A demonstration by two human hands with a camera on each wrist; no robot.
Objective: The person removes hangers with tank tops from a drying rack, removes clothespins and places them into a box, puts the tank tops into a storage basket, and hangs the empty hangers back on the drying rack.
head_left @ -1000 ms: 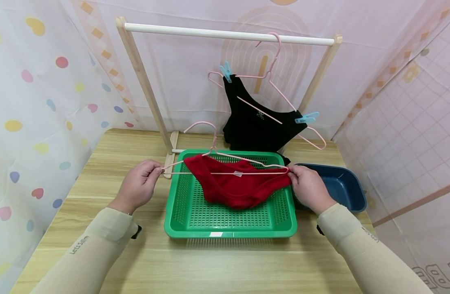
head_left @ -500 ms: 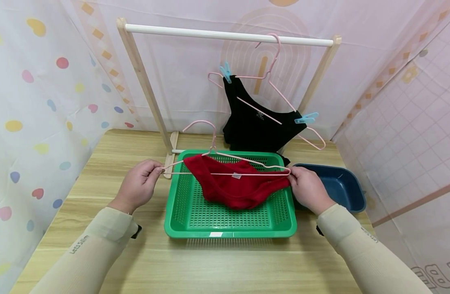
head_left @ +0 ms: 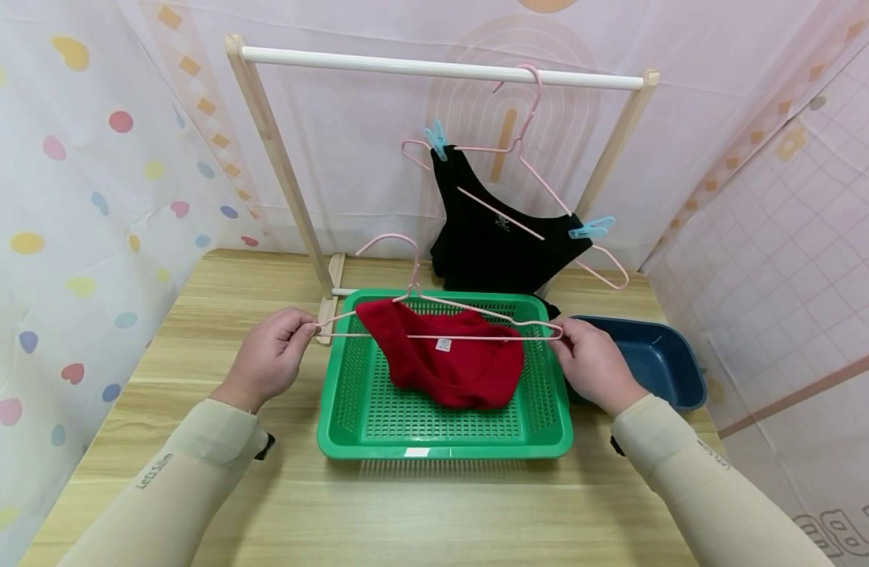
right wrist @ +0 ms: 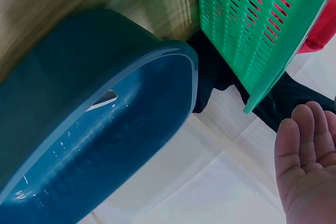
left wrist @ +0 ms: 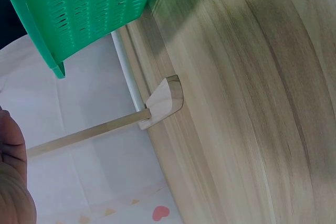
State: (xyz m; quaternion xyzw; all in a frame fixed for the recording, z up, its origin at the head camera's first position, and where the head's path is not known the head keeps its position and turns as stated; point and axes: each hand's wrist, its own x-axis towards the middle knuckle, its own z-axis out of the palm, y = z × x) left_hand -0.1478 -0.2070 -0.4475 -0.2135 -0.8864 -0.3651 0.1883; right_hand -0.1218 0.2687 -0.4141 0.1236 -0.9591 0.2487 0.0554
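Observation:
A pink hanger is stretched level above the green basket. My left hand pinches its left end between thumb and fingers, and my right hand pinches the right end. A red tank top hangs on the hanger's left side by one strap, its neck label showing. The top's right side droops low over the basket, off the hanger's right arm. In the left wrist view only part of the left hand shows at the edge. The right wrist view shows the right palm and fingers but not the hanger.
Behind stands a drying rack with a white rail and wooden posts. From it hangs a black top on another pink hanger, held by blue clothespins. A dark blue basin sits right of the basket.
The red top's right strap has come away from the hanger's right end and dropped inward over the basket. Both hands stay nearly in place on the hanger.

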